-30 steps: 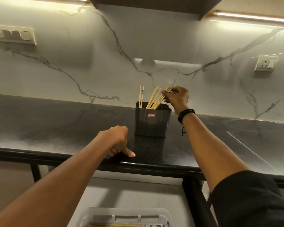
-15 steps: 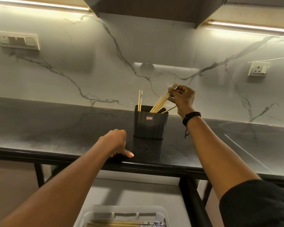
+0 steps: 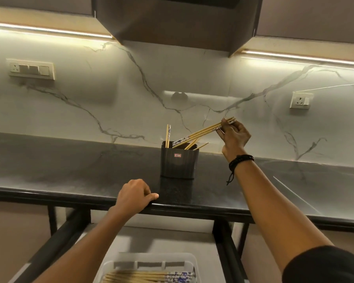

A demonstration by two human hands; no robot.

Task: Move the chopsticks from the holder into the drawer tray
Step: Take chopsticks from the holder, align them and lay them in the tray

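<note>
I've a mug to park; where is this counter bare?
Bare: black stone counter left of the dark ribbed holder, and right of it past the right hand. Crowded: the holder itself, and the front edge under the left hand.

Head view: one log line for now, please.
right hand: pinches chopsticks, lower ends at holder rim | left hand: rests on counter edge | holder: others inside | tray: holds more

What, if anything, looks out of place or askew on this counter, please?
Nothing looks spilled or damaged. The chopsticks pinched in the right hand slant, with their lower ends at the rim of the holder, which fits lifting them out. Those in the tray lie neatly side by side.
</note>
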